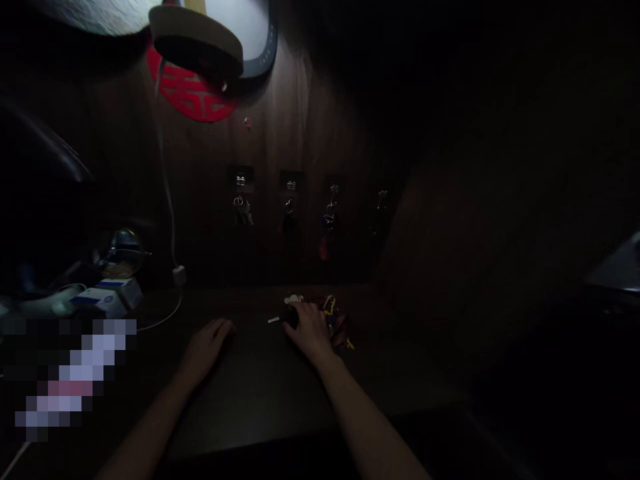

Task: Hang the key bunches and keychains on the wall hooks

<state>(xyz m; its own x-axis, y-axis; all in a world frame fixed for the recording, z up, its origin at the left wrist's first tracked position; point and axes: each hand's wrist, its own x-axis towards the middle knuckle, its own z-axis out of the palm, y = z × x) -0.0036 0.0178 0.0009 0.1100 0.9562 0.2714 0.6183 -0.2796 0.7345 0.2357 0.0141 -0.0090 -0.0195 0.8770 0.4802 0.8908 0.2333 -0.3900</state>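
In the dim head view my right hand (311, 331) reaches over a small pile on the tabletop. Its thumb and fingers close around the dark head of a key (274, 320), whose pale blade points left. Beside and under that hand lies a tangle of reddish-brown and yellow cords (330, 305), partly hidden by the fingers. A small whitish piece (293, 299) lies just behind the fingertips. My left hand (207, 343) rests on the table to the left, apart from the pile, its fingers loosely extended and holding nothing.
Several key bunches (243, 210) hang from hooks on the dark wooden back panel. A white cable (167, 180) runs down to the table at left, near small white-and-blue boxes (107, 298). A round red ornament (200, 97) and a lamp-like disc (197, 40) are above. The table's front edge (260, 443) is close.
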